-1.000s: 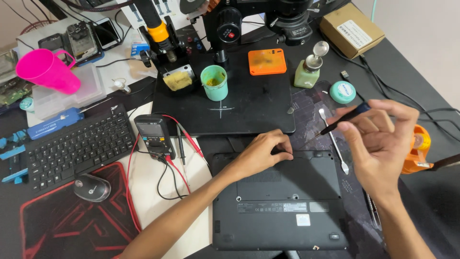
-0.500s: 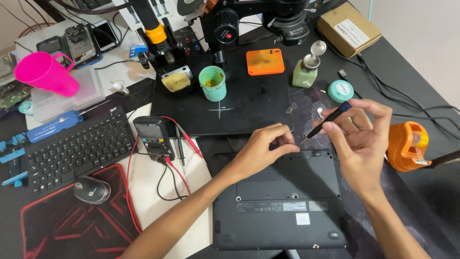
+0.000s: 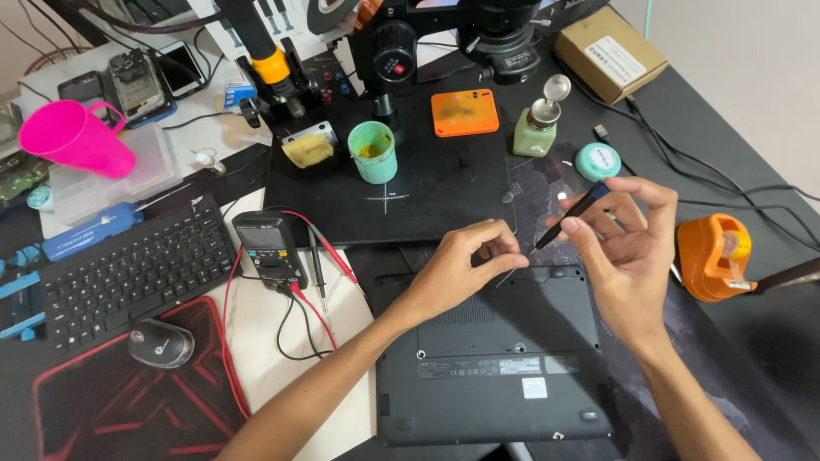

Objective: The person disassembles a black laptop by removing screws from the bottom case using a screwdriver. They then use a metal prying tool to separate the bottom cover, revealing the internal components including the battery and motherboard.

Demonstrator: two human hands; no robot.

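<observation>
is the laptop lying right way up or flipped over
Flipped over: the laptop lies shut with its underside facing up, showing vent slots, screw holes and labels.

multimeter [image 3: 269, 249] left of laptop [image 3: 495, 358]

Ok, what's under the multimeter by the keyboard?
The multimeter lies on a white sheet, its top end over the black mat. Red and black leads trail across the sheet. What lies directly beneath the meter is covered.
</observation>
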